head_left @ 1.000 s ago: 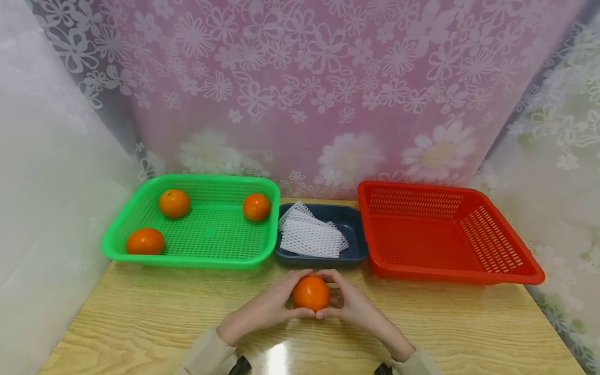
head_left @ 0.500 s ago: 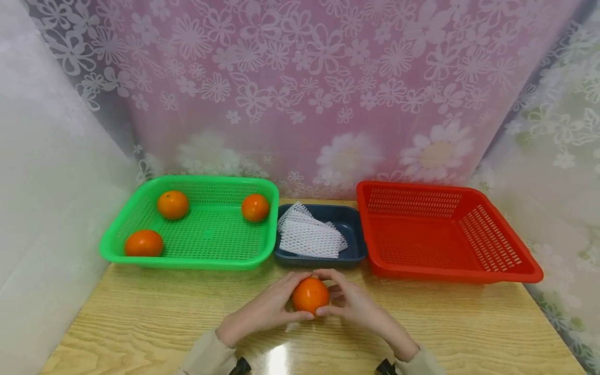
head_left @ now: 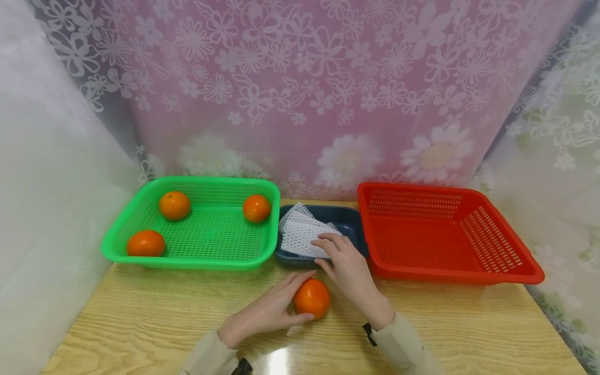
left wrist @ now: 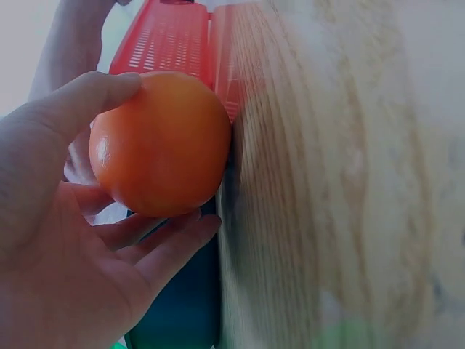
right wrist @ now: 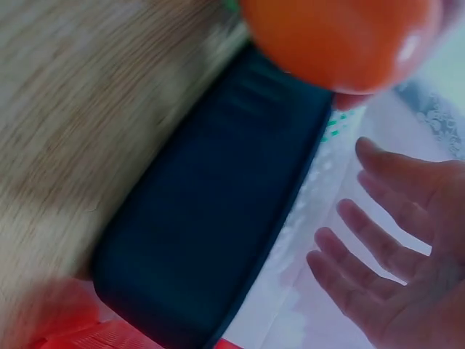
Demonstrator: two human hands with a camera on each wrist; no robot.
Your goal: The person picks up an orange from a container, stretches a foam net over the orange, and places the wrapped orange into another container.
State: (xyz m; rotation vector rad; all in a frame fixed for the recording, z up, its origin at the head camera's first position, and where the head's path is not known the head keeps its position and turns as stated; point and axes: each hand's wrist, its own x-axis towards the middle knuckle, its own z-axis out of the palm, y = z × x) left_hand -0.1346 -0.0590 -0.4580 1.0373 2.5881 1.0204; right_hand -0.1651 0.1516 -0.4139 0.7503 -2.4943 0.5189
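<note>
A green basket (head_left: 140, 221) with three oranges (head_left: 174, 204) sits left on the wooden tabletop (head_left: 469, 323). A red basket (head_left: 511, 271) stands right, before a floral curtain (head_left: 304, 78).

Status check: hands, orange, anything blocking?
Left hand holds orange on table. Right hand open, over foam nets in dark tray. Nothing in the way.

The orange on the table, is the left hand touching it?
Touching. In the left wrist view the left hand cups the orange, thumb on top and fingers underneath.
</note>
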